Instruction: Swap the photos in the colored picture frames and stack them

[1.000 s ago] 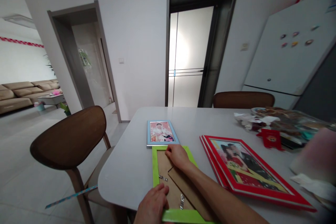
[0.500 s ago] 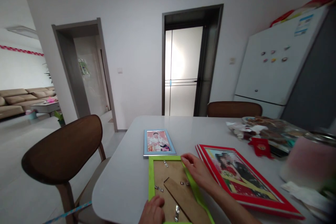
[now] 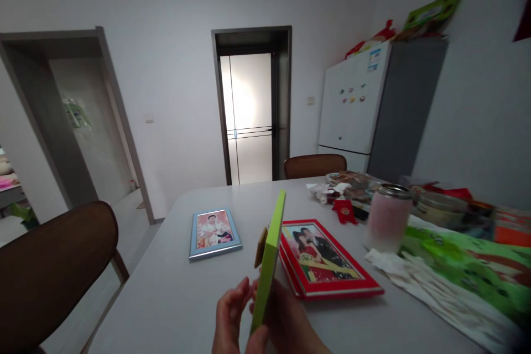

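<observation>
A lime-green picture frame (image 3: 269,260) stands on edge above the table, its narrow side toward me. Its brown back stand (image 3: 261,248) juts out on the left. Around the frame's lower end my left hand (image 3: 230,315) is closed, with the thumb at the near edge and curled fingers on the back side. My right hand (image 3: 290,323) holds it from the right, its fingers partly hidden behind the frame. To the left lies a light-blue framed photo (image 3: 214,232). Red framed photos (image 3: 340,290) lie stacked just right of the green frame.
On the white table's (image 3: 166,298) right side are a pink jar (image 3: 388,218), white cloth or gloves (image 3: 440,287), a green printed bag (image 3: 468,260) and a red packet (image 3: 345,212). Brown chairs stand at the left (image 3: 62,271) and far side (image 3: 315,165).
The green frame was lying back side up and is now lifted and turned on edge between both hands. My view has swung to the right.
</observation>
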Demonstrator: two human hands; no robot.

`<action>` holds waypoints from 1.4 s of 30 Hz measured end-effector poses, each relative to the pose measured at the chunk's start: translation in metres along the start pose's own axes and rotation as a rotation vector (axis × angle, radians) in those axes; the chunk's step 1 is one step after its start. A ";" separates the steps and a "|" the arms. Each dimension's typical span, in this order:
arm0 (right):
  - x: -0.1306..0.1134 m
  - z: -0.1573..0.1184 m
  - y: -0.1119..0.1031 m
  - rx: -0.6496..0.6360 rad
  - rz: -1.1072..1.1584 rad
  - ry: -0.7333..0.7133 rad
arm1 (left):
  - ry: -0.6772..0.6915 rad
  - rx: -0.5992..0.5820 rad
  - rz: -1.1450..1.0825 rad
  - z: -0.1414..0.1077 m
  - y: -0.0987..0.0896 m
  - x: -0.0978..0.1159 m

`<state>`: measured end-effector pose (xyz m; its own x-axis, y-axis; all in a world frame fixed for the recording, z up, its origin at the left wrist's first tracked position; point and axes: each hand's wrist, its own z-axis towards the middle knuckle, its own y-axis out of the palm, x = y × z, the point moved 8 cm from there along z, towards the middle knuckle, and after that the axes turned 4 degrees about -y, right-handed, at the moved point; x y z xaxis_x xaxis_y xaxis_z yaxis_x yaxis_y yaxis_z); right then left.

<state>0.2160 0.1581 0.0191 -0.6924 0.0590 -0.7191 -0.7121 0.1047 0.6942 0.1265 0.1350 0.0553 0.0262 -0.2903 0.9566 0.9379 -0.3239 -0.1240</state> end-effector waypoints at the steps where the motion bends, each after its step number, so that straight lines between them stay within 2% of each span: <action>1: -0.018 0.003 -0.013 0.059 -0.012 -0.039 | 0.011 0.020 -0.109 0.007 0.005 0.010; 3: -0.055 0.012 -0.046 0.151 -0.151 -0.099 | -0.013 0.045 -0.306 0.022 0.015 0.025; 5: -0.094 0.022 -0.081 0.207 -0.425 -0.140 | -0.068 0.024 -0.466 0.036 0.031 0.032; 7: -0.133 0.030 -0.115 0.285 -0.870 -0.170 | -0.126 -0.009 -0.574 0.047 0.051 0.028; 8: -0.149 0.034 -0.130 0.321 -0.951 -0.178 | -0.152 -0.024 -0.597 0.051 0.062 0.023; 12: -0.192 0.048 -0.176 0.439 -1.210 -0.202 | -0.175 -0.090 -0.444 0.062 0.100 -0.011; 16: -0.204 0.058 -0.193 0.507 -1.467 -0.221 | -0.160 -0.085 -0.236 0.067 0.113 -0.039; 20: -0.204 0.065 -0.186 0.487 -1.641 -0.258 | -0.166 -0.085 0.024 0.071 0.102 -0.051; 23: -0.203 0.064 -0.165 0.466 -1.710 -0.298 | -0.180 -0.049 0.282 0.085 0.070 -0.057; 26: -0.187 0.053 -0.118 0.375 -1.727 -0.422 | -0.167 0.025 0.564 0.109 0.016 -0.062; 27: -0.174 0.047 -0.096 0.290 -1.718 -0.489 | -0.168 0.048 0.653 0.116 -0.003 -0.064; 29: -0.134 0.035 -0.050 0.033 -1.671 -0.535 | -0.187 0.061 0.808 0.127 -0.035 -0.068; 31: -0.089 0.027 -0.014 -0.172 -1.634 -0.511 | -0.185 0.042 0.930 0.130 -0.052 -0.068; 32: -0.070 0.025 -0.003 -0.221 -1.627 -0.500 | -0.174 0.027 0.978 0.127 -0.055 -0.066; 34: -0.041 0.028 0.007 -0.232 -1.642 -0.484 | -0.140 0.001 1.052 0.112 -0.053 -0.061; 36: -0.024 0.038 0.001 -0.169 -1.682 -0.457 | -0.117 -0.010 1.103 0.085 -0.046 -0.060; 39: -0.013 0.048 -0.016 -0.092 -1.716 -0.423 | -0.063 -0.008 1.164 0.032 -0.036 -0.068; 40: -0.011 0.049 -0.020 -0.085 -1.711 -0.418 | 0.077 -0.019 1.212 0.014 -0.027 -0.067; 42: -0.012 0.048 -0.025 -0.081 -1.669 -0.408 | 0.316 0.101 1.253 -0.016 -0.021 -0.061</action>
<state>0.2471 0.2022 0.0088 0.8088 0.1773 -0.5607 -0.5880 0.2644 -0.7644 0.0997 0.1450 -0.0048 0.8307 -0.5479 0.0991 0.3565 0.3865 -0.8506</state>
